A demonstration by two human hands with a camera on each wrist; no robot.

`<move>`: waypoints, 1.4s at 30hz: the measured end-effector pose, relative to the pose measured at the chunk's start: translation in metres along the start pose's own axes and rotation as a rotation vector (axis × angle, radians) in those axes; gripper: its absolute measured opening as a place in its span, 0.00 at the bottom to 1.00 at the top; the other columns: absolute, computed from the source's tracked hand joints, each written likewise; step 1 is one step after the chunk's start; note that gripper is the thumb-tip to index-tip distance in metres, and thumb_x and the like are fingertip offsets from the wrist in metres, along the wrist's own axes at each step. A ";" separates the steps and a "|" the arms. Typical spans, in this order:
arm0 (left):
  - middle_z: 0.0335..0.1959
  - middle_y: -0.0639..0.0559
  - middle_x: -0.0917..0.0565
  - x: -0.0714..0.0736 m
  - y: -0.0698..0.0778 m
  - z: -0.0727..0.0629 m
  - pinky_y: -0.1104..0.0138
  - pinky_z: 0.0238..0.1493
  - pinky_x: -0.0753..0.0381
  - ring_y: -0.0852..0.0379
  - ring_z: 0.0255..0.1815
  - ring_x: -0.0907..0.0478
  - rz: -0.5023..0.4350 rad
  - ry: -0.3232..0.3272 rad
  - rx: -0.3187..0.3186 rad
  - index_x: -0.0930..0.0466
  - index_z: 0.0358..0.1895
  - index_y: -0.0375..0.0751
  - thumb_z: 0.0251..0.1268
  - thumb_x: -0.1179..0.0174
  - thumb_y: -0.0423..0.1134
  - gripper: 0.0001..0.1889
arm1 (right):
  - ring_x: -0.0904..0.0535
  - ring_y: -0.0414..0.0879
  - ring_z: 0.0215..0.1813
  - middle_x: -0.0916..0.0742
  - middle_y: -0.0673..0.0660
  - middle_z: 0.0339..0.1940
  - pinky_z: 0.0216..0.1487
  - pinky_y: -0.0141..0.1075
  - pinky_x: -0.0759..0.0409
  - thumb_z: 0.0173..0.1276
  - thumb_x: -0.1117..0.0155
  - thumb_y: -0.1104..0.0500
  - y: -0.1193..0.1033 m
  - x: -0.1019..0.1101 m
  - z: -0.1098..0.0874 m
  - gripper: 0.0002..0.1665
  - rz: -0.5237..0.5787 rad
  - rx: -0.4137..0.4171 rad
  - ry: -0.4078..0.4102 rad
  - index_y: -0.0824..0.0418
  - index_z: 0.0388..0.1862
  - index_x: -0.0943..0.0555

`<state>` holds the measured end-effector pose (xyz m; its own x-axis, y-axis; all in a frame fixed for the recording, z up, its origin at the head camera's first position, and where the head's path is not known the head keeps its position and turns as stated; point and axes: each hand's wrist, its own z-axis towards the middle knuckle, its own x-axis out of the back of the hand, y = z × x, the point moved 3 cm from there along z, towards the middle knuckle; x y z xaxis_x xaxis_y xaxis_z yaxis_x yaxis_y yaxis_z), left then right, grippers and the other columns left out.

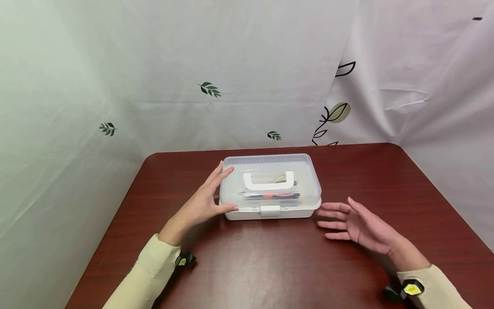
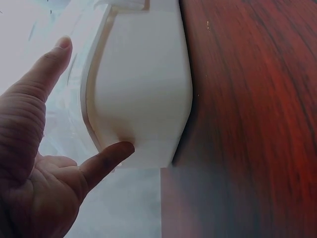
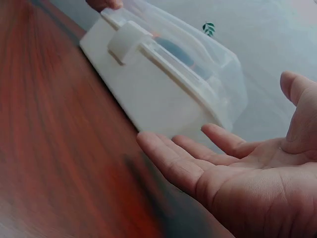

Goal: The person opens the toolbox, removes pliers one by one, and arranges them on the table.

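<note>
I see left hand (image 1: 200,206) spread on box (image 1: 270,201), box just beyond spread right hand (image 1: 360,225); likely positioning, next needs right contact.

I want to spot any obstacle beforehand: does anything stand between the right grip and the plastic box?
No, nothing visible does. The open right grip is beside the near right corner of the plastic box, and no other object shows between them; whether they touch is hard to tell.
</note>
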<state>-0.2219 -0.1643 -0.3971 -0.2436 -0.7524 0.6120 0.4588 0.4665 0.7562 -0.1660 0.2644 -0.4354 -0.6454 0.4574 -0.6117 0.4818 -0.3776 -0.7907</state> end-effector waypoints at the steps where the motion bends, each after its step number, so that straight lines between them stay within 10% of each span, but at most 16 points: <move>1: 0.86 0.52 0.61 0.000 0.000 0.000 0.59 0.56 0.18 0.48 0.80 0.44 0.000 0.000 0.002 0.44 0.83 0.61 0.52 0.18 0.43 0.56 | 0.42 0.66 0.79 0.36 0.66 0.81 0.75 0.59 0.40 0.87 0.82 0.43 0.003 0.000 0.001 0.40 0.016 -0.012 -0.004 0.68 0.83 0.46; 24: 0.85 0.55 0.61 0.002 -0.002 -0.001 0.56 0.55 0.17 0.47 0.80 0.44 0.000 0.005 0.009 0.44 0.83 0.60 0.53 0.18 0.44 0.55 | 0.43 0.72 0.78 0.39 0.73 0.80 0.73 0.62 0.38 0.87 0.79 0.41 0.041 -0.032 0.061 0.42 0.083 -0.162 -0.059 0.71 0.83 0.52; 42: 0.86 0.52 0.61 -0.001 -0.001 -0.001 0.56 0.55 0.17 0.45 0.80 0.43 0.021 0.001 0.007 0.45 0.83 0.62 0.54 0.19 0.45 0.55 | 0.30 0.66 0.73 0.32 0.72 0.76 0.68 0.60 0.29 0.85 0.67 0.35 0.062 -0.050 0.102 0.49 0.056 -0.278 0.076 0.72 0.82 0.59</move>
<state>-0.2212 -0.1649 -0.3990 -0.2332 -0.7427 0.6276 0.4581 0.4854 0.7447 -0.1644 0.1356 -0.4511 -0.5724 0.5046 -0.6463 0.6660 -0.1738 -0.7254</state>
